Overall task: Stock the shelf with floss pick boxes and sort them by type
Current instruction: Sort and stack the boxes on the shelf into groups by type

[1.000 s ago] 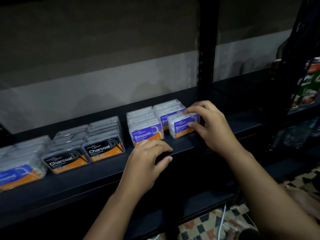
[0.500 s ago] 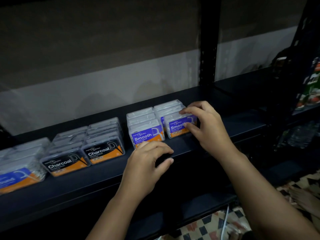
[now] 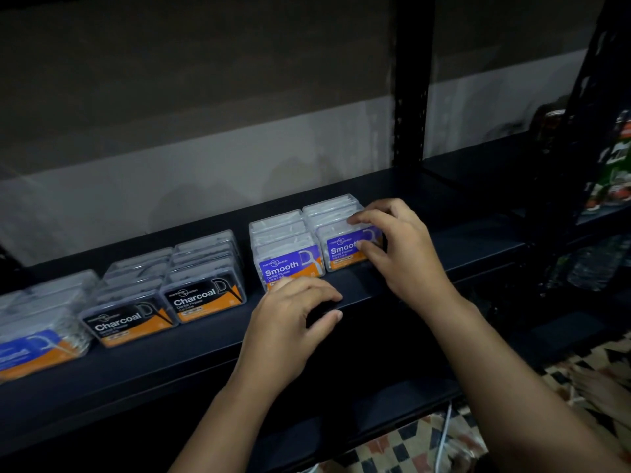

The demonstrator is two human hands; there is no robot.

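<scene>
Clear floss pick boxes stand in rows on a dark shelf. Two rows carry purple "Smooth" labels. My right hand grips the front box of the right Smooth row, index finger on its top, thumb on its label. My left hand hovers with curled fingers just in front of the left Smooth row, fingertips near the front box's lower edge; contact is unclear. Two rows of black "Charcoal" boxes stand to the left. At the far left are blue-labelled boxes.
A black upright post rises behind the Smooth rows. Another shelving unit with green packages stands at the right. A lower shelf and patterned floor lie below. The shelf right of the Smooth rows is bare.
My right hand has pushed the front Smooth box back and left, into line with its row. My left hand has stayed in front of the left Smooth row.
</scene>
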